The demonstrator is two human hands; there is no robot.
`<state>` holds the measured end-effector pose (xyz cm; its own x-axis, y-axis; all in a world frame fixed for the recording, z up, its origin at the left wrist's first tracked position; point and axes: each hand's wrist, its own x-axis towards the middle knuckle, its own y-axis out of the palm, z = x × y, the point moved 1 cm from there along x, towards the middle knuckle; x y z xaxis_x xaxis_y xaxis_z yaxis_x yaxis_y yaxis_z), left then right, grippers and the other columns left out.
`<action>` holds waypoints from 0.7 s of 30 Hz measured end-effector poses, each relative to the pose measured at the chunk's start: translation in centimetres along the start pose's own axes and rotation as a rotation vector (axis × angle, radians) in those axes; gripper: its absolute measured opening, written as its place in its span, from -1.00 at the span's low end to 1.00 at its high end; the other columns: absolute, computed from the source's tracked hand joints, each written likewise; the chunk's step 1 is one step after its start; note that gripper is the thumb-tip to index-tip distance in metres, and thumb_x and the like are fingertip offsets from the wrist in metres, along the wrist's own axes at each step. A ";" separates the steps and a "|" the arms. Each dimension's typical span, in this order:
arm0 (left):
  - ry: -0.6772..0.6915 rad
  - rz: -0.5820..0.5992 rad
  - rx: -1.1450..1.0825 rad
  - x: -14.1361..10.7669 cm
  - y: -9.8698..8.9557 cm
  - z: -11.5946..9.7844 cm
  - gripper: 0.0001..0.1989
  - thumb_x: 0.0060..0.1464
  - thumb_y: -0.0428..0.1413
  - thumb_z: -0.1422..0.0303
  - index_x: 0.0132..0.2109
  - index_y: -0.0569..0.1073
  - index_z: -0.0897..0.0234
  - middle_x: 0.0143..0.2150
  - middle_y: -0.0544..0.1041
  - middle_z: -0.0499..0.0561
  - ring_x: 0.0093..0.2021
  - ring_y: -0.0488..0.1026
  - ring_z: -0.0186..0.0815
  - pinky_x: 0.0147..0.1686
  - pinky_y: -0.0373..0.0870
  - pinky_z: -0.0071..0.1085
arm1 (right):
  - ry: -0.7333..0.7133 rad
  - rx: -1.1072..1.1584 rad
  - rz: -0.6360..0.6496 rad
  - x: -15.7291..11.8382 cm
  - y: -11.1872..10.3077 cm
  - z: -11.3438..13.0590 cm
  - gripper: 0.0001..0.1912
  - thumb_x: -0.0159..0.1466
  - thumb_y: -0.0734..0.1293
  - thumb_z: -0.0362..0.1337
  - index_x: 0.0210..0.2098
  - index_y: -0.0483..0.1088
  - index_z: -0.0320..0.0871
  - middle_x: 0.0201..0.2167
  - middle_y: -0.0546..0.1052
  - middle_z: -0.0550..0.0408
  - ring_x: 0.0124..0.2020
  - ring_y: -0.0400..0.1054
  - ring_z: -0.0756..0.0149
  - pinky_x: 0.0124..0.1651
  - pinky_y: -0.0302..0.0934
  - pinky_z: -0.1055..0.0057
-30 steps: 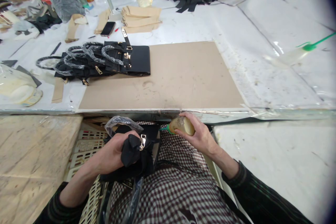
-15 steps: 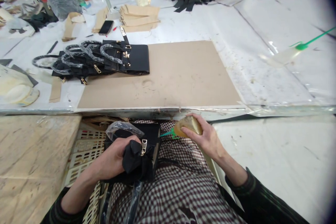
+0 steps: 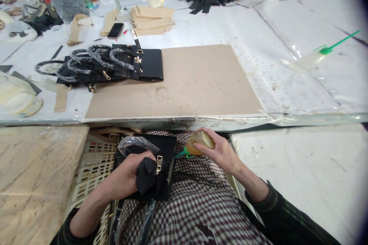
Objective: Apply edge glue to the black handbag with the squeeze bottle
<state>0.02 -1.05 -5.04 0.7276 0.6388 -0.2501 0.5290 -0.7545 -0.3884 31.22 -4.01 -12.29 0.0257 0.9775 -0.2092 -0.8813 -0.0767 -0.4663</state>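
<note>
A black bag (image 3: pixel 166 144) with a gold zip pull and plastic-wrapped handles rests over my lap. My left hand (image 3: pixel 128 176) is closed round the bag's bunched black fabric; some fingers are hidden behind it. In my right hand (image 3: pixel 220 151) is a squeeze bottle (image 3: pixel 200 142) of yellowish liquid, tilted down to the left. Its thin green nozzle meets or nearly meets the bag's right edge; contact cannot be made out.
Black bags (image 3: pixel 149 65) lie overlapped on the table, partly on a brown board (image 3: pixel 201 84). Another green-nozzled bottle (image 3: pixel 310 61) lies at right. A white tub (image 3: pixel 31 104) stands at left, and a plastic basket (image 3: pixel 93 160) is below the table edge.
My right hand and the bottle have moved slightly left and down, bringing the nozzle lower along the bag's edge. The bag and my left hand have shifted slightly.
</note>
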 end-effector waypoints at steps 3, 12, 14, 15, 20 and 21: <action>0.011 -0.008 0.012 0.0 0.0 -0.1 -0.86 0.24 0.04 0.44 -0.34 0.30 0.26 -0.41 0.37 -0.10 -0.40 0.24 -0.40 -0.37 0.21 -0.49 | 0.096 0.062 -0.068 -0.2 -0.5 0.0 -0.43 0.22 0.43 0.10 0.09 0.41 -0.09 -0.10 0.60 0.01 -0.09 0.50 0.00 0.05 0.38 0.06; 0.007 -0.008 0.007 0.2 -0.1 0.0 -0.85 0.25 0.04 0.42 -0.34 0.31 0.25 -0.40 0.37 -0.10 -0.39 0.25 -0.39 -0.37 0.21 -0.49 | 0.163 0.008 -0.099 -0.2 0.0 -0.2 -0.43 0.19 0.44 0.08 0.06 0.45 -0.12 -0.15 0.61 -0.02 -0.17 0.52 0.01 -0.08 0.44 0.07; -0.005 -0.004 -0.008 0.2 -0.1 0.1 -0.84 0.26 0.04 0.40 -0.33 0.32 0.25 -0.40 0.38 -0.09 -0.39 0.25 -0.39 -0.36 0.22 -0.48 | 0.201 0.082 -0.049 -0.1 0.1 -0.4 -0.45 0.21 0.43 0.07 0.08 0.43 -0.10 -0.22 0.59 0.03 -0.35 0.49 0.13 -0.32 0.44 0.21; -0.011 -0.002 -0.012 0.2 -0.1 0.1 -0.84 0.27 0.04 0.39 -0.33 0.32 0.26 -0.39 0.38 -0.09 -0.39 0.25 -0.38 -0.36 0.23 -0.48 | 0.232 0.132 -0.020 -0.1 0.1 -0.4 -0.43 0.21 0.42 0.08 0.09 0.42 -0.10 -0.26 0.58 0.05 -0.43 0.45 0.20 -0.43 0.40 0.28; -0.020 0.010 -0.028 0.2 -0.1 0.4 -0.84 0.28 0.05 0.36 -0.31 0.34 0.26 -0.37 0.39 -0.07 -0.37 0.27 -0.37 -0.34 0.24 -0.47 | 0.311 0.262 0.070 -0.4 -0.1 -0.3 -0.41 0.19 0.45 0.11 0.09 0.41 -0.07 -0.29 0.52 0.12 -0.49 0.35 0.31 -0.57 0.26 0.41; -0.022 0.007 -0.030 0.3 -0.2 0.4 -0.84 0.28 0.05 0.36 -0.31 0.34 0.26 -0.37 0.38 -0.08 -0.37 0.26 -0.38 -0.34 0.24 -0.47 | 0.307 0.279 0.080 -0.6 -0.1 -0.2 -0.43 0.19 0.45 0.10 0.08 0.42 -0.07 -0.27 0.52 0.11 -0.46 0.36 0.30 -0.56 0.26 0.42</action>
<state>-0.06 -0.69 -5.44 0.7217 0.6362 -0.2727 0.5370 -0.7632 -0.3594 31.42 -4.59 -12.25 0.0537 0.8637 -0.5011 -0.9791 -0.0531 -0.1965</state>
